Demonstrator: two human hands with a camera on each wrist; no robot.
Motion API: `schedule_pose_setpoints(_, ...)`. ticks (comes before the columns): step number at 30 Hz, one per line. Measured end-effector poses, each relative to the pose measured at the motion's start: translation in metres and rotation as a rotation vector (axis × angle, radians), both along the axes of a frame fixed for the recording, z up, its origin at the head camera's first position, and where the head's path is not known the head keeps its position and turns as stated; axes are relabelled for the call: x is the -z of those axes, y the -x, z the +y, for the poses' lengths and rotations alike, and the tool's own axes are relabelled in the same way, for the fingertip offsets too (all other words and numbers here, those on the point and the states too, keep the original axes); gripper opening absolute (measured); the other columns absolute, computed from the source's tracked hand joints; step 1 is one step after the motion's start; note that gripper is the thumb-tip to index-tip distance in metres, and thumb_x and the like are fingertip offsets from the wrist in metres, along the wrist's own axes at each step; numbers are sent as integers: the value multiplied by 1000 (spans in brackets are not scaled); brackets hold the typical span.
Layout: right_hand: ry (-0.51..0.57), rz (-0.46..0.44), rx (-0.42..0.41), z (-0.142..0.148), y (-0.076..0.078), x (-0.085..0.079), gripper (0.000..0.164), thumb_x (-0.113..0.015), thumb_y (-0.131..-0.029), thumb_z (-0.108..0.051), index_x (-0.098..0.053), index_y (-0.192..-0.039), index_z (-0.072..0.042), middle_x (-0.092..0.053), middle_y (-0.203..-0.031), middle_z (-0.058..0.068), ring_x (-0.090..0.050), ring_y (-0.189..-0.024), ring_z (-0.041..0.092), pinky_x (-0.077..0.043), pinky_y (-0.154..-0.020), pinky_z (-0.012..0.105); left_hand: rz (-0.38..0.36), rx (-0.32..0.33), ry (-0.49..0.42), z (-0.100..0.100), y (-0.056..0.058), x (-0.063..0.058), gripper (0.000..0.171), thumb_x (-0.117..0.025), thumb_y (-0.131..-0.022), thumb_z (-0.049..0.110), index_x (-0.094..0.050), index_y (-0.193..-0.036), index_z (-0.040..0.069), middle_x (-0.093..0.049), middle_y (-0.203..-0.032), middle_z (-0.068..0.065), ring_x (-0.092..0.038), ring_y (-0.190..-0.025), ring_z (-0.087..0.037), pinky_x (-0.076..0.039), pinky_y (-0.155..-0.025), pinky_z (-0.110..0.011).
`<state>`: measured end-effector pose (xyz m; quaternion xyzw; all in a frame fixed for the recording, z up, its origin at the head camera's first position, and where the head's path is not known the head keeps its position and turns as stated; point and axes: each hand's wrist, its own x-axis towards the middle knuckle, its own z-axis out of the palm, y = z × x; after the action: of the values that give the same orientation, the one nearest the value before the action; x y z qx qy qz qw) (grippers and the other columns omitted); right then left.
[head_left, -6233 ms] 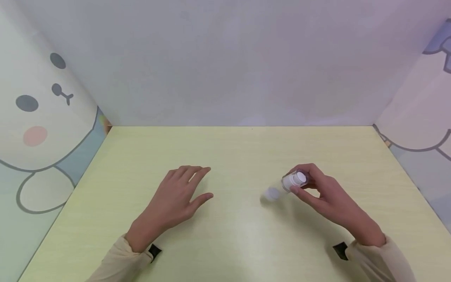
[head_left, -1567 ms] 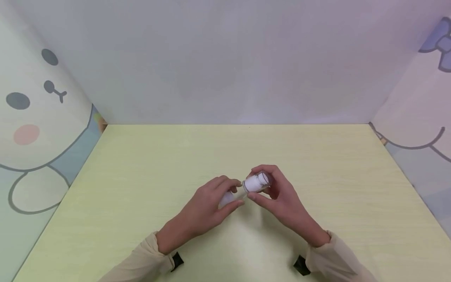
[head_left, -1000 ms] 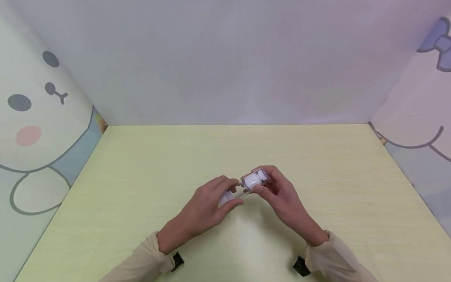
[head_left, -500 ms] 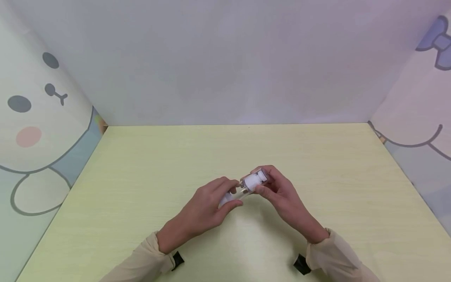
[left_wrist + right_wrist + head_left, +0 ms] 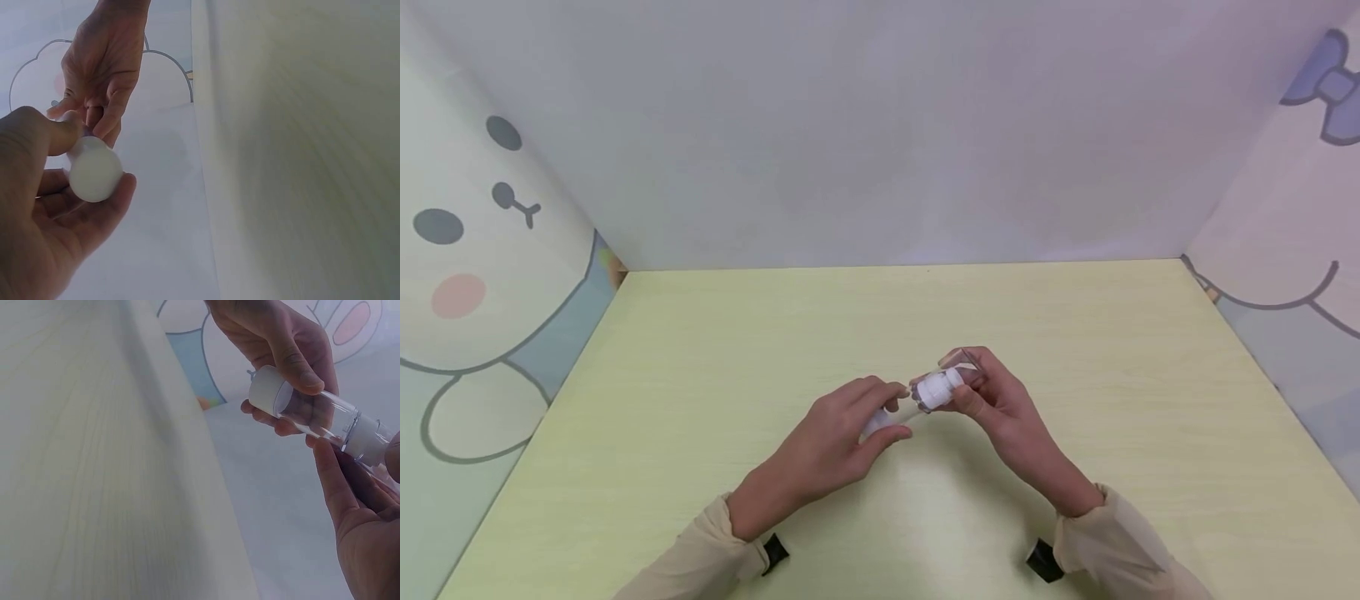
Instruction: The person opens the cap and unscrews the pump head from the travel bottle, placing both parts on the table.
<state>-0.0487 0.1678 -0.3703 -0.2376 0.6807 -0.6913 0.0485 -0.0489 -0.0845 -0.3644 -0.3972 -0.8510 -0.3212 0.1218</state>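
A small clear bottle [image 5: 319, 415] is held tilted above the table between both hands. Its white base [image 5: 95, 172] faces the left wrist camera, and its white top [image 5: 937, 390] points up to the right in the head view. My left hand [image 5: 827, 442] grips the bottle near the base with thumb and fingers. My right hand [image 5: 1011, 421] is at the top end, thumb beside the white top, and holds a clear cap [image 5: 955, 359]. The cap looks tilted beside the white top; its lower part is hidden by fingers.
The pale wooden table [image 5: 737, 333] lies below both hands. A plain grey-white wall [image 5: 880, 133] stands behind it, with cartoon-printed panels [image 5: 512, 292] at both sides. Black pieces [image 5: 1045, 561] sit at the sleeve cuffs.
Earlier the right hand held the bottle alone at the right; it moved left and the left hand took the base end. In the last half second the clear cap shifted off the white top.
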Motion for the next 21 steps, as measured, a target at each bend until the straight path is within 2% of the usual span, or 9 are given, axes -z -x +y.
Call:
schedule_pose_setpoints(4,2,-27,-4,0,0,-1,22,-49,-109,-4,-46,-130,2,-75,-123,-8,-73,-113,10,-61,-95,31,-3,-7,1,0,0,0,35,-79,-94,24,-68,-122,6,-69,-106,1,-61,-87,-7,-53,-73,-18)
schedule_pose_setpoints(11,-17,-20,-23,0,1,-2,21,-50,-109,-3,-47,-129,-1,-75,-128,1,-72,-116,14,-58,-98,29,12,-26,11,1,1,1,36,-80,-93,24,-68,-122,6,-70,-107,2,-62,-87,-7,-54,-73,-18)
schedule_pose_setpoints(16,-103,-21,31,0,1,-3,26,-56,-106,-5,-54,-132,-5,-68,-134,3,-67,-115,13,-56,-93,25,11,-35,23,0,2,2,36,-80,-94,26,-68,-122,7,-70,-105,1,-61,-86,-7,-54,-72,-18)
schedule_pose_setpoints(21,-140,-48,86,2,1,-5,37,-63,-103,-5,-53,-139,-5,-62,-128,1,-63,-107,11,-56,-88,20,17,-42,21,0,3,2,36,-80,-93,25,-68,-122,7,-70,-104,1,-61,-85,-6,-54,-72,-18)
